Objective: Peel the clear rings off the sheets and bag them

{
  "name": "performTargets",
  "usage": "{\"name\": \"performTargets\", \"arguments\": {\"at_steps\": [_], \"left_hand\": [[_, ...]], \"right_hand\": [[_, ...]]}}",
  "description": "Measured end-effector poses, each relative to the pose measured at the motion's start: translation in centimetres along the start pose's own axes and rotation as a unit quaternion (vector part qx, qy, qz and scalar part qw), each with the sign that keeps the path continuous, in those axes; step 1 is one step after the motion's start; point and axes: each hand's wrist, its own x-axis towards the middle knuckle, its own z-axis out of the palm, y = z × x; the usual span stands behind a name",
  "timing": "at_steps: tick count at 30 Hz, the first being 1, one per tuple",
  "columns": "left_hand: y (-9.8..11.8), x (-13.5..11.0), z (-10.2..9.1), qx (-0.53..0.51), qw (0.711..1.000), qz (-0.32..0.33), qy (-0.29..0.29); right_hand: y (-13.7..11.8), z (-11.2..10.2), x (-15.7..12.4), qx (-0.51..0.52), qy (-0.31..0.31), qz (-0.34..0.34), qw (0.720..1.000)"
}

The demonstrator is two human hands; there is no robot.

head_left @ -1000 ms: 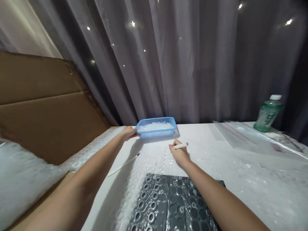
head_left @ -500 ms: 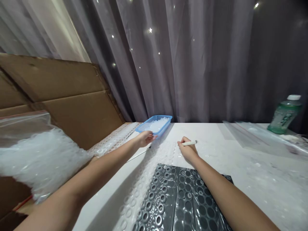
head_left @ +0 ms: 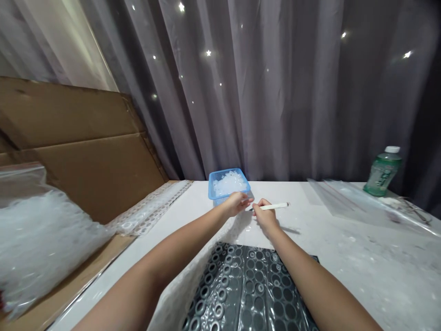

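Note:
My right hand grips a slim white pen-like tool, its thin dark tip pointing left. Close by on the left, my left hand reaches in front of a blue mesh basket full of small clear plastic pieces. Its fingers look stretched out and slightly apart; whether they touch the basket is unclear. A translucent strip runs beside my left forearm, one edge raised. Under my arms lies a shiny black sheet with rows of rings and round marks.
At left, a bulging clear bag of plastic pieces rests against cardboard. Patterned plastic strips lie beyond it. Clear bags and a green bottle are at right. A grey curtain hangs behind the white table.
The basket has shifted right and turned. My left hand has moved right, close to my right hand. The translucent strip, flat before, now rises along one edge. The view has shifted slightly.

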Motion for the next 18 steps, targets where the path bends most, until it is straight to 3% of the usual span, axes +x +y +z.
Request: {"name": "performTargets", "arguments": {"at_steps": [4,7,9,11,14,18], "left_hand": [[0.4,-0.2,-5.6,0.186,0.975,0.124,0.016],[0.3,-0.6,-10.9,0.361,0.912,0.197,0.000],[-0.1,-0.8,-13.4,0.460,0.859,0.225,-0.019],[-0.5,-0.9,-14.6,0.535,0.807,0.247,-0.032],[-0.3,-0.4,-14.7,0.601,0.746,0.284,-0.044],[1.4,0.6,-13.6,0.624,0.707,0.328,-0.053]], "right_hand": [[0.2,-0.1,0.2,0.018,0.007,0.014,1.000],[0.3,-0.1,0.3,0.024,0.012,0.021,0.999],[0.3,-0.1,0.4,0.027,0.014,0.025,0.999],[0.3,-0.1,0.5,0.029,0.015,0.028,0.999],[0.3,-0.1,0.6,0.029,0.017,0.028,0.999],[0.3,0.0,0.7,0.023,0.014,0.025,0.999]]}}
